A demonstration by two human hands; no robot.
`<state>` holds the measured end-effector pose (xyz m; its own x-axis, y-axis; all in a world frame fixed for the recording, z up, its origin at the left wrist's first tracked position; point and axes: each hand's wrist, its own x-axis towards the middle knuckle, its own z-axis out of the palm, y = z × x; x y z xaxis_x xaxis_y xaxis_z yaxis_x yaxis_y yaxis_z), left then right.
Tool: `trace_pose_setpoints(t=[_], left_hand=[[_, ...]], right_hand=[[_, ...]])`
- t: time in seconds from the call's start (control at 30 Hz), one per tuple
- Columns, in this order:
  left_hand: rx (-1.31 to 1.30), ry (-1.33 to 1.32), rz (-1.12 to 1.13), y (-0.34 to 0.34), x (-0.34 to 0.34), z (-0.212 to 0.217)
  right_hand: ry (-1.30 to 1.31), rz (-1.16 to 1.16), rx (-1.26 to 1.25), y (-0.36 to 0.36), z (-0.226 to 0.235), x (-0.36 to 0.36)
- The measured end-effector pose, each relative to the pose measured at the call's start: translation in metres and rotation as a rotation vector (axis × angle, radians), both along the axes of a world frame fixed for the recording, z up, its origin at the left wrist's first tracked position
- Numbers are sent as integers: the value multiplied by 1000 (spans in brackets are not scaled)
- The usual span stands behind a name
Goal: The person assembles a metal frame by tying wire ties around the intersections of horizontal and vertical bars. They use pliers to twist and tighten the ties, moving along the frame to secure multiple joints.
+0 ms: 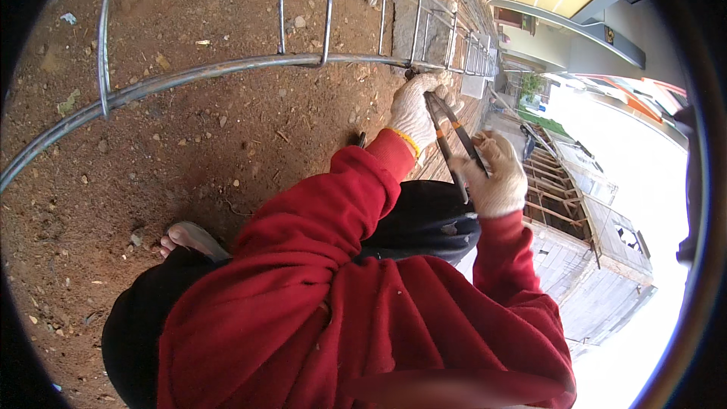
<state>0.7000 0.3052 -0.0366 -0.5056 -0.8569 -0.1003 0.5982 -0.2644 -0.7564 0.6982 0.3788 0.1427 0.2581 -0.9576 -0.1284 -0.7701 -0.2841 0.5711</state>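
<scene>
My right hand, in a whitish knit glove, grips the handles of dark pincers with orange bands. The handles are spread apart, and the tool's head points up toward the steel rods. My left hand, gloved alike with a yellow cuff edge, is closed right beside that head, against the lower long bar of a rebar cage. What its fingers pinch is hidden. The cage has long ribbed bars joined by bent crosswise stirrups, and it runs from the left edge away to the upper right.
Reddish-brown soil with small stones lies under the cage. A grey concrete slab sits beneath its farther part. My bare foot rests on the soil at the lower left. An unfinished block building stands to the right.
</scene>
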Motion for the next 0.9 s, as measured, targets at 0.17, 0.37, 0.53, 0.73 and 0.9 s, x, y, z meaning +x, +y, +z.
trace_pose_setpoints(t=[0.17, 0.37, 0.53, 0.73, 0.9], left_hand=[[208, -19, -61, -13, -3, 18], [242, -76, -90, -18, -10, 18], [274, -104, -52, -14, -9, 23], [219, -70, 47, -8, -4, 20], [-78, -188, 178, 5, -8, 3]], right_hand=[[592, -129, -89, 33, -32, 27], [348, 249, -160, 10, -27, -36], [418, 445, -168, 5, -14, -33], [500, -187, 96, -29, -13, -40], [-782, -1093, 920, -58, 7, -55]])
